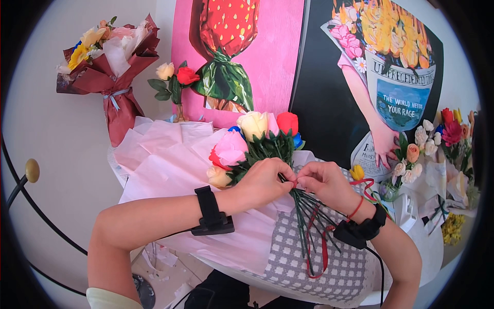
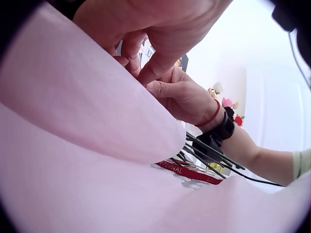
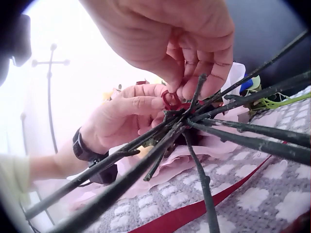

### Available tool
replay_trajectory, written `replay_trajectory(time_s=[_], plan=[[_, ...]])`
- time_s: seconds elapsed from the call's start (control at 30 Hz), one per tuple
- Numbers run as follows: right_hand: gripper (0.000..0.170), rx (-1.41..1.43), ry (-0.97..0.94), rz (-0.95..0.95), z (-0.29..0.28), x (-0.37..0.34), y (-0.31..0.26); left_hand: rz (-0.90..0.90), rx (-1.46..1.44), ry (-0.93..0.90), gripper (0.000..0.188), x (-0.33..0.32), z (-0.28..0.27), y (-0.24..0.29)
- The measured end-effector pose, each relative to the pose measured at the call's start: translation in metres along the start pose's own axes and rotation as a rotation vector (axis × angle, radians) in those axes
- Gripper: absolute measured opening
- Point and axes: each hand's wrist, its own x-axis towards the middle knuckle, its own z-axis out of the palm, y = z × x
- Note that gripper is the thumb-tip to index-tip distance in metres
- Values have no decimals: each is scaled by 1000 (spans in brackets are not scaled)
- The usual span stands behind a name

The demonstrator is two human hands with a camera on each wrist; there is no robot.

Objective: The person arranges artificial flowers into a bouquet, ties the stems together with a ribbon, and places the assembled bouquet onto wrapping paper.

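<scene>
A bouquet of artificial roses (image 1: pixel 232 148) in pink, cream, red and blue lies on pale pink wrapping paper (image 1: pixel 170 177). Its dark green stems (image 1: pixel 303 216) fan out toward the person. Both hands meet where the stems come together. There the left hand (image 1: pixel 263 180) pinches a red ribbon (image 3: pixel 171 100), which forms a small loop at its fingertips in the right wrist view. Thumb and fingers of the right hand (image 1: pixel 328 181) pinch the same ribbon close beside it. A loose ribbon tail hangs among the stems. In the left wrist view, pink paper covers part of the left fingers.
Under the stems lies a grey-and-white patterned cloth (image 1: pixel 288 242). A wrapped bouquet (image 1: pixel 118 92) stands at the back left, near a small vase (image 1: pixel 180 112) with two roses. Painted canvases (image 1: pixel 280 62) lean behind. More flowers (image 1: pixel 411 149) and a white device (image 1: pixel 405 211) are at the right.
</scene>
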Motion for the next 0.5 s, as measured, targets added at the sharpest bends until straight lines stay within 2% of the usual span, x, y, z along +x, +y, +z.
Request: replay_trajectory(time_s=[0.03,0.07,0.17,0.33,0.5], plan=[[7,-1,0,0,0,0,0,-95,-91,-52,8,0,-1,2],[7,41,-7,18,0,0,-1,-94,-92,-52,8,1,-2,2],[7,73,-24,40,-1,1,-2,-68,-48,-71,6,1,-3,3],[8,120,-27,44,-2,1,-2,99,33,12,11,0,0,3],[11,190,-42,63,-1,1,-2,77,101,27,13,0,0,6]])
